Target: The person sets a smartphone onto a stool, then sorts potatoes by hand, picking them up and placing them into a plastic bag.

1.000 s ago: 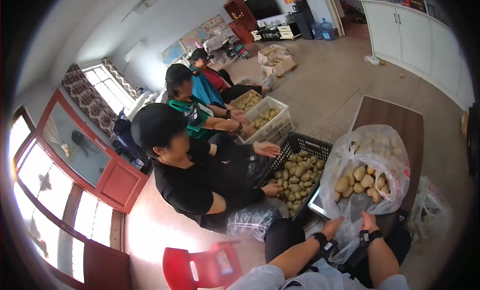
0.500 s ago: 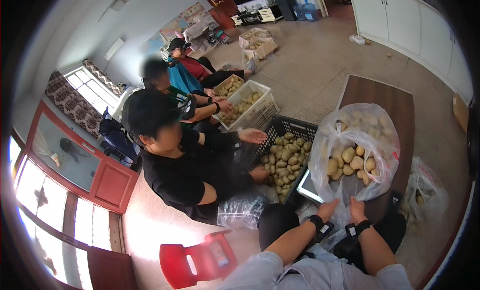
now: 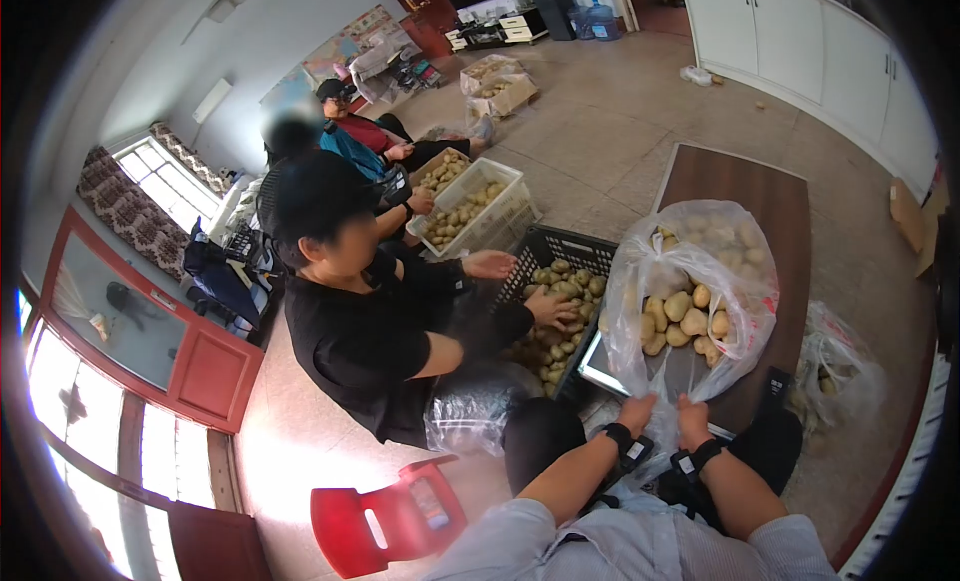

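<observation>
A clear plastic bag (image 3: 748, 326) full of potatoes (image 3: 678, 306) lies on a brown table, its mouth facing me. My left hand (image 3: 636, 413) grips the left side of the bag's gathered edge. On the other side of the mouth, my right hand (image 3: 692, 421) is closed on the plastic, a short gap from the left. The film is drawn taut from both hands toward the potatoes. Both wrists wear black bands. Under the bag's left side shows the edge of a flat device with a pale rim (image 3: 603, 373).
A black crate (image 3: 522, 271) of potatoes stands left of the table (image 3: 735, 181); a person (image 3: 350, 311) reaches into it. Beyond are a white crate (image 3: 500, 226) and two more people. Another plastic bag (image 3: 838, 371) sits at right; a red stool (image 3: 385, 521) stands lower left.
My view has shifted slightly. My hands keep hold of the bag and have drawn a little nearer me. The neighbouring person's hand has moved farther over the potatoes in the black crate.
</observation>
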### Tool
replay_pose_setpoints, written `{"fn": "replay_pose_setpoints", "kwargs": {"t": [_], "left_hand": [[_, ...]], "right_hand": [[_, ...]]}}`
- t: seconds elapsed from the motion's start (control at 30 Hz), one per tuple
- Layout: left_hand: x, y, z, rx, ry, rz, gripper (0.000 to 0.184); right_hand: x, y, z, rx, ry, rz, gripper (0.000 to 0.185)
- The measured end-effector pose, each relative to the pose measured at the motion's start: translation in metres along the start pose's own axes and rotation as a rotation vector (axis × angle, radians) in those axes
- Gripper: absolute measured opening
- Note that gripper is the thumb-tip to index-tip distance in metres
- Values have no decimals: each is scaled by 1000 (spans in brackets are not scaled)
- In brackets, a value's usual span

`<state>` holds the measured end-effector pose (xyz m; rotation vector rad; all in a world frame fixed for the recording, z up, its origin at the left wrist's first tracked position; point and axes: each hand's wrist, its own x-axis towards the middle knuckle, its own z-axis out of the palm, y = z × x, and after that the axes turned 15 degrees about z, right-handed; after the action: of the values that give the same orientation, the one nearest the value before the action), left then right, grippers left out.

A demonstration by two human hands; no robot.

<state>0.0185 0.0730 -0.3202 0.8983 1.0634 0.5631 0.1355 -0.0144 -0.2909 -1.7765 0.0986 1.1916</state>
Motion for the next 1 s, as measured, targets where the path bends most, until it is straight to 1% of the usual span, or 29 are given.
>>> {"fn": "replay_pose_setpoints", "kwargs": {"t": [0.07,0.1,0.17,0.2,0.27,0.3,0.37,0.4,0.47,0.5,0.57,0.6,0.67,0.7,0.77,0.8,0.83,0.87,0.9,0.93,1.0], "left_hand": [[5,-12,-8,-40,-44,13,40],[-4,-1,-5,-40,-52,12,40],[-16,13,-3,70,47,41,39],[-19,16,-1,70,43,40,39],[-22,17,-2,164,138,106,38],[-17,3,-8,166,134,110,38],[6,-19,-20,162,111,76,35],[-4,-8,-11,180,215,122,33],[7,-26,-14,108,261,304,33],[5,-11,-9,114,241,312,33],[-9,14,-7,299,330,150,40],[-12,17,-5,306,325,150,40],[-13,24,-2,453,640,323,49],[-13,30,-4,453,641,316,49],[-9,39,-8,522,595,418,58],[-1,26,-9,597,657,552,62],[12,9,-16,642,663,644,65],[9,17,-12,537,641,580,69],[7,21,-10,603,618,587,70],[4,26,-8,669,596,595,72],[2,34,-3,764,595,630,72]], "right_hand": [[-4,3,1,-27,29,79,32],[-5,6,2,-24,35,78,32],[-12,7,4,-42,67,61,34],[-20,6,4,-40,72,61,34],[-35,0,5,-145,92,97,40],[-34,8,4,-140,94,95,40],[-26,26,5,4,-1,37,39],[-27,29,7,64,-32,51,36],[2,52,11,17,33,-25,32],[8,53,10,34,44,-33,32],[16,59,7,-89,54,36,29],[23,66,7,-81,56,39,29],[38,72,6,-111,72,59,30],[36,72,4,-116,73,65,30],[33,72,-1,-138,79,-115,32],[28,67,-2,-139,67,-124,34],[20,63,-3,-190,71,-76,36],[38,78,-2,-120,28,-91,34],[1,48,-2,-131,25,-37,33],[-10,37,-1,-125,32,-24,34],[-6,39,2,-64,43,-5,34]]}}
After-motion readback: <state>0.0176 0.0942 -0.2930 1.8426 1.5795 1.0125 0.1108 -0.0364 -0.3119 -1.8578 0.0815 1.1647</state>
